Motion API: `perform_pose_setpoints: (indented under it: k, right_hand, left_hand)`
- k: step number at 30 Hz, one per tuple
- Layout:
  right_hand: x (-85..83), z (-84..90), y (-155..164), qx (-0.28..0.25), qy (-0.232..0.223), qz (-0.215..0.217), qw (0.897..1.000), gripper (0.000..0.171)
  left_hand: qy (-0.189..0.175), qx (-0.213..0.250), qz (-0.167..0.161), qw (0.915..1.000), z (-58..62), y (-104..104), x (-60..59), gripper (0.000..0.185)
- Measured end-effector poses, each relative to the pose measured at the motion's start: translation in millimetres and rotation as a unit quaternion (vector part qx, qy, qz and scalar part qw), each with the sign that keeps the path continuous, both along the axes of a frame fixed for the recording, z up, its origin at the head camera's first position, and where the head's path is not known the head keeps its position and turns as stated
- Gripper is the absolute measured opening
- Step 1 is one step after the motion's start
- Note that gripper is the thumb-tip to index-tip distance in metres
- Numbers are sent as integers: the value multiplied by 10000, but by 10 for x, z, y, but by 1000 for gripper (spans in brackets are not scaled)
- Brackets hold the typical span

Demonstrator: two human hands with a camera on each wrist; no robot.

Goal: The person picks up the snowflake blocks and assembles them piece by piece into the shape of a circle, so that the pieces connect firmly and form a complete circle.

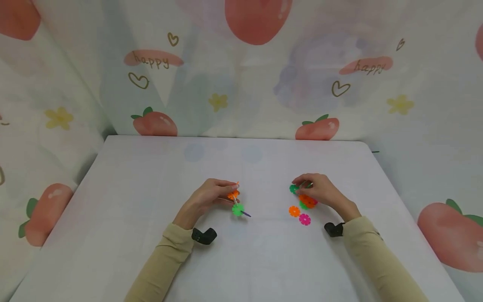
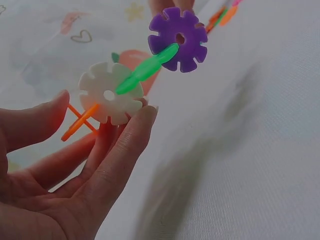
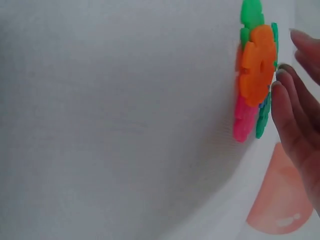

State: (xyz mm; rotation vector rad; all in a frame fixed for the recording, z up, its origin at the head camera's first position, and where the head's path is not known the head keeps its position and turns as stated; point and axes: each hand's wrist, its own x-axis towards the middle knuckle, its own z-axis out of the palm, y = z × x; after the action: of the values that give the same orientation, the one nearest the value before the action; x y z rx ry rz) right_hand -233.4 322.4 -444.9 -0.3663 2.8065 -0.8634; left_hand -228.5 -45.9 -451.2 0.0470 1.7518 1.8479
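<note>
My left hand (image 1: 216, 195) pinches a chain of slotted plastic discs just above the white table (image 1: 151, 188). In the left wrist view the fingertips (image 2: 142, 117) and thumb grip the white disc (image 2: 110, 97), with orange pieces (image 2: 80, 122) behind it. A green disc (image 2: 147, 67) and a purple disc (image 2: 178, 39) stick out beyond it. My right hand (image 1: 317, 191) rests over a small pile of discs (image 1: 307, 201). Its fingertips (image 3: 287, 105) touch the edge of the orange disc (image 3: 257, 62) and the green one behind it; a pink disc (image 3: 243, 120) lies below. The thumb is hidden.
A loose orange disc (image 1: 294, 211) and a pink disc (image 1: 304, 219) lie just in front of the pile. A green disc (image 1: 294, 188) sits at the right hand's fingertips. Printed fabric (image 1: 241, 84) hangs behind and beside the table.
</note>
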Motion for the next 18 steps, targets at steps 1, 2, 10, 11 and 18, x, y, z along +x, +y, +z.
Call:
perform_pose_setpoints:
  k: [1, 2, 10, 11, 18]
  right_hand:
    - [-4, -10, 0, 31, 2, -7, 10000, 26]
    - [-8, -19, -2, 52, 3, -23, 10000, 28]
    - [-29, -41, -45, 374, -55, -111, 9992, 28]
    - [-29, -38, -53, 381, -66, -87, 9992, 27]
    - [-42, -29, -129, 47, -80, 37, 10000, 22]
  left_hand:
    - [10, -9, 1, 10000, -1, -2, -1, 41]
    - [23, -15, 5, 10000, -2, -4, -3, 41]
    - [103, -61, -60, 9999, -15, -29, -11, 41]
    - [98, -48, -64, 9999, -17, -31, -12, 41]
    - [76, 73, -98, 9999, -3, -46, -15, 40]
